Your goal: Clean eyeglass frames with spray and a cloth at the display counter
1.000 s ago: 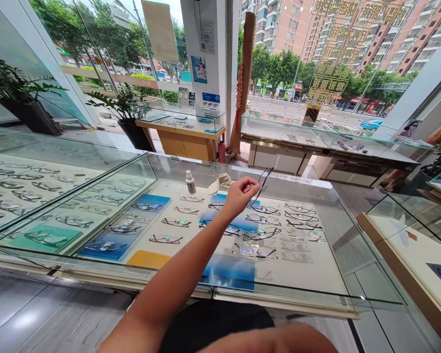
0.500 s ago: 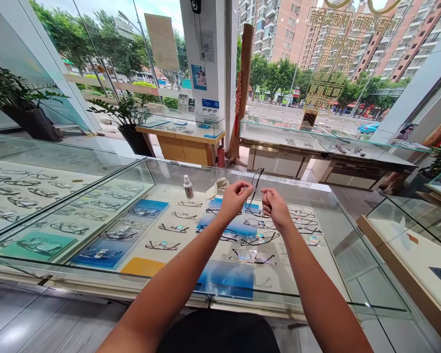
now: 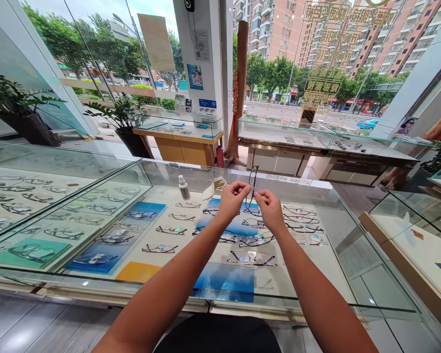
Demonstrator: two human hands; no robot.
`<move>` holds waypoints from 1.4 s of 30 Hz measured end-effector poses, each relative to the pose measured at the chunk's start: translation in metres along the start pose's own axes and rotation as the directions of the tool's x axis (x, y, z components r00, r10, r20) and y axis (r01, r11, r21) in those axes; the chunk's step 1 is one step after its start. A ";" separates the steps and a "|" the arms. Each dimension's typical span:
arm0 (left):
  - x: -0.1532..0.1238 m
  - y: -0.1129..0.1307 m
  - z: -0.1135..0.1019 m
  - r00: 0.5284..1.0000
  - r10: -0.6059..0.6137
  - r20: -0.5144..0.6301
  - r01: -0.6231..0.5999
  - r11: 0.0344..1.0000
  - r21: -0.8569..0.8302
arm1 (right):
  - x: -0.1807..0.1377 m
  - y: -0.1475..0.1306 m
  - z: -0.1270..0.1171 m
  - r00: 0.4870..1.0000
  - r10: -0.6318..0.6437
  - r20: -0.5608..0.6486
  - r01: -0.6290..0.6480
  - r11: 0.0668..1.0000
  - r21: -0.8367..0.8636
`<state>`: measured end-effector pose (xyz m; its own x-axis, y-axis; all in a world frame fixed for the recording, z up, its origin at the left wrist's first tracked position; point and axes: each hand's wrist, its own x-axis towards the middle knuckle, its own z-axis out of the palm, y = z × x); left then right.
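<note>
Glasses with a dark frame (image 3: 255, 180) are up in the air over the far side of a glass-topped table (image 3: 312, 294), roughly midway between its left and right ends, held edge-on so you mostly see one thin outline. As for the hands: left hand (image 3: 236, 196) has thumb and fingers pinched together on the frame. Right hand (image 3: 270, 208) is on the other side, fingers curled in, tips right up at the frame, but I honestly can't tell if it's gripping or just touching.

Toward the far edge, left of the left hand, there's a white bottle (image 3: 184, 189) with a printed label, and a crumpled cream cloth (image 3: 212, 189) sits between it and that hand. Under the glass it's rows of display glasses (image 3: 252, 258), some on blue cards. One blue card (image 3: 226, 283) lies by the near edge, with a yellow card (image 3: 137, 271) further left.
</note>
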<state>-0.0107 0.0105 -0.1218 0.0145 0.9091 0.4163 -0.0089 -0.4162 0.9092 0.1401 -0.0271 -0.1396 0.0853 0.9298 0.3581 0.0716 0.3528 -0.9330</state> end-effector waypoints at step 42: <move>0.000 -0.012 -0.004 0.980 0.105 0.171 -0.151 0.945 0.291 | 0.007 0.007 -0.014 0.894 -0.371 -0.249 0.225 0.856 -0.466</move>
<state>-0.0142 0.0153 -0.1333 0.1839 0.8443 0.5033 0.2804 -0.5358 0.7964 0.1555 -0.0195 -0.1426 0.2976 0.6745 0.6756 0.5437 0.4620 -0.7007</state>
